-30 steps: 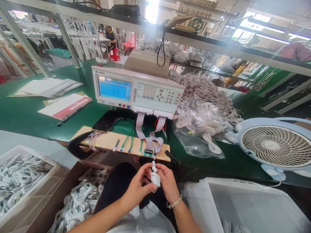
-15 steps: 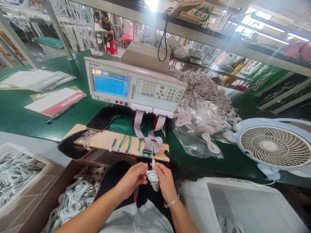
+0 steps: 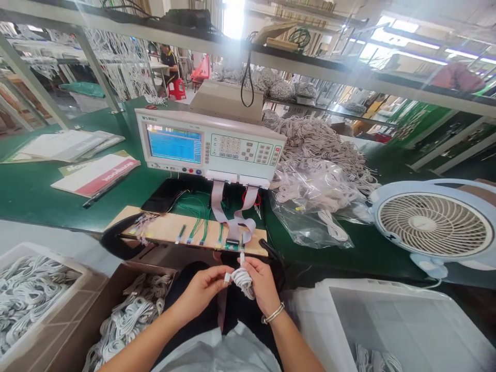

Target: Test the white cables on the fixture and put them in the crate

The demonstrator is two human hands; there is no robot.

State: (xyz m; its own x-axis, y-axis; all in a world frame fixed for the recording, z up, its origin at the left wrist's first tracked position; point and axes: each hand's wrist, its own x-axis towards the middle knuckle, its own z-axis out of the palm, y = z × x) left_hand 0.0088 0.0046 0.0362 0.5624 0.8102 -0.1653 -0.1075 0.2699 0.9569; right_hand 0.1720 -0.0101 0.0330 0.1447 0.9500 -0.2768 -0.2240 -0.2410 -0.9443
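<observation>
A small coiled white cable (image 3: 242, 277) sits between both hands, just in front of the wooden connector board (image 3: 194, 235). My right hand (image 3: 262, 282) is wrapped round the coil, and one plug points up at the board's front edge. With thumb and fingers, my left hand (image 3: 201, 287) pinches the cable's other plug end on the coil's left. Behind the board stands a white tester (image 3: 209, 146) with a blue screen and grey ribbon leads.
A brown box (image 3: 127, 315) and a white bin (image 3: 29, 294) of coiled cables sit at lower left. A white bin (image 3: 391, 325) is at lower right. A fan (image 3: 432, 225) and bagged cables (image 3: 318, 201) lie on the green bench. Booklets (image 3: 93, 173) lie left.
The hands with the coil have risen toward the board's front edge. My left fingers have shifted from the coil to its loose plug end. The view has swung slightly.
</observation>
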